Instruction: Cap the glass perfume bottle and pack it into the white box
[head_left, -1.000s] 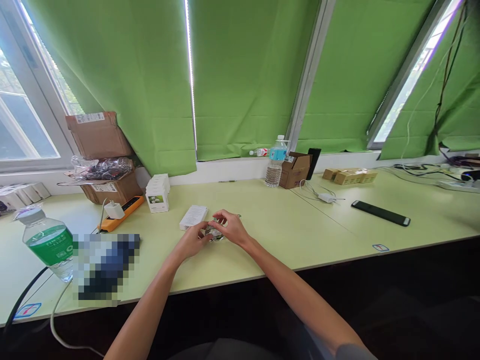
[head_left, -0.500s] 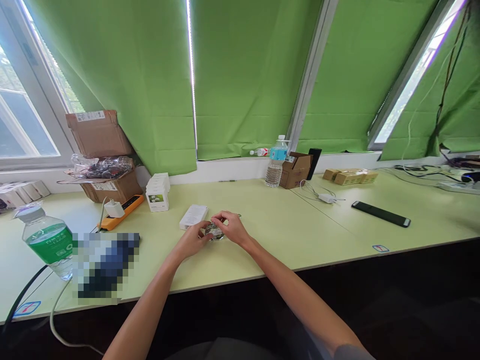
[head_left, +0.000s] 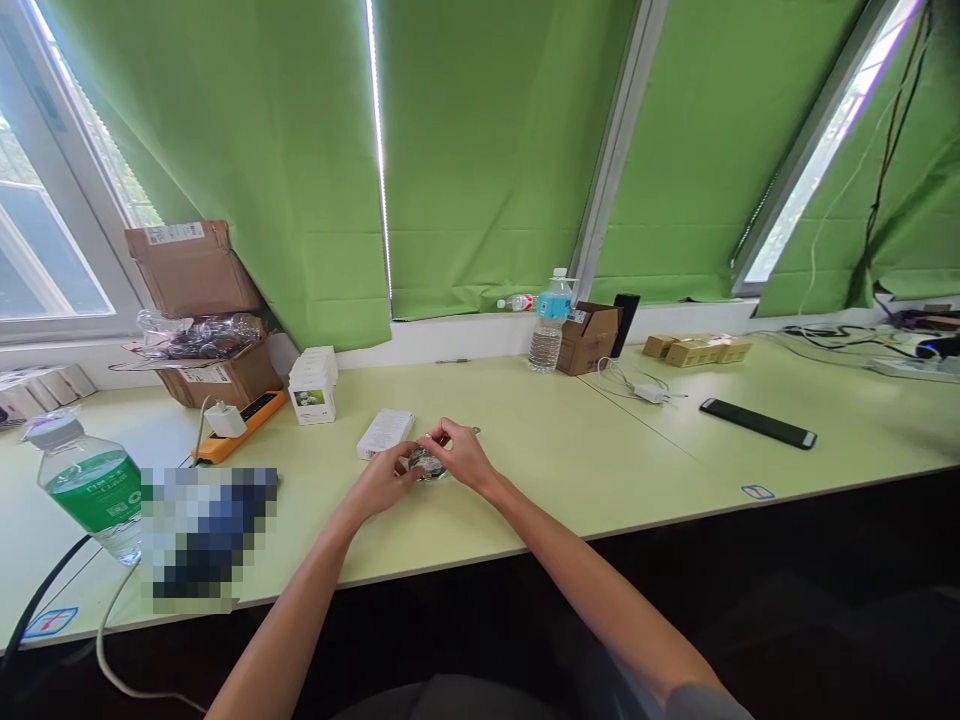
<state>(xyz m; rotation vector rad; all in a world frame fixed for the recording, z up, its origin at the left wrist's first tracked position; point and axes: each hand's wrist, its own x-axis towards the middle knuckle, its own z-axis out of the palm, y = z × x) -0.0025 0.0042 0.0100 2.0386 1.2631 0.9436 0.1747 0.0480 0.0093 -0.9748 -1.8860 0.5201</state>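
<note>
Low over the table, a small, round, shiny silvery item (head_left: 427,464) sits between both hands; its exact kind is too small to make out. My left hand (head_left: 381,483) grips its left edge, thumb in front and fingers behind. At its upper right side my right hand (head_left: 466,457) is closed in a pinch, and what the fingertips pinch is hidden. Just behind my left hand lies a flat white box (head_left: 386,432). A tiny greenish thing (head_left: 476,430) shows beyond my right hand, partly covered by it.
To the left stand a green-labelled water bottle (head_left: 94,490), an orange power strip (head_left: 247,425), stacked white boxes (head_left: 313,385) and an open carton (head_left: 217,375). At the back are a blue-labelled bottle (head_left: 550,325) and a brown box (head_left: 589,340). A black phone (head_left: 757,422) lies right.
My right fingers have shifted slightly on the upper side of the shiny item. My left hand keeps its grip. The whole view has moved a little.
</note>
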